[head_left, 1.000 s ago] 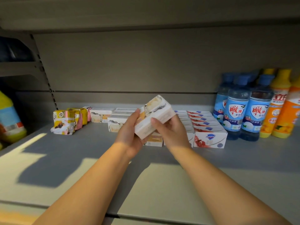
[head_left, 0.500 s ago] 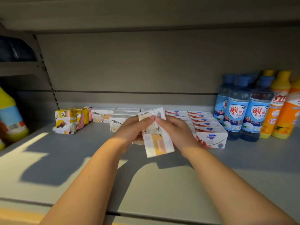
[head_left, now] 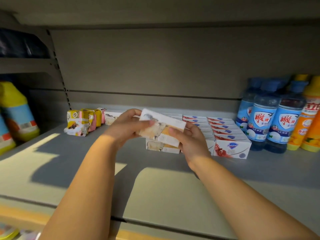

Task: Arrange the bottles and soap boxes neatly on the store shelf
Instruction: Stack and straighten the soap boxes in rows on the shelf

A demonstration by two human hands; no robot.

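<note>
Both hands hold one white and orange soap box (head_left: 162, 129) just above the grey shelf (head_left: 173, 191). My left hand (head_left: 127, 127) grips its left end, my right hand (head_left: 192, 143) its right end. The box hangs tilted over a matching soap box (head_left: 161, 147) lying on the shelf. Rows of red and white soap boxes (head_left: 230, 144) lie to the right. Blue bottles (head_left: 275, 122) and orange bottles (head_left: 310, 122) stand at the far right. More white boxes (head_left: 111, 116) and yellow wrapped soaps (head_left: 78, 123) sit to the left.
A yellow and blue bottle (head_left: 19, 115) stands in the neighbouring bay at far left, behind the shelf upright (head_left: 58, 71). The shelf above (head_left: 155, 13) hangs low overhead. Sunlit patches cover the shelf's front.
The held box has been turned from a steep, end-down tilt to nearly flat, and both hands have carried it a little right and back, over the box on the shelf.
</note>
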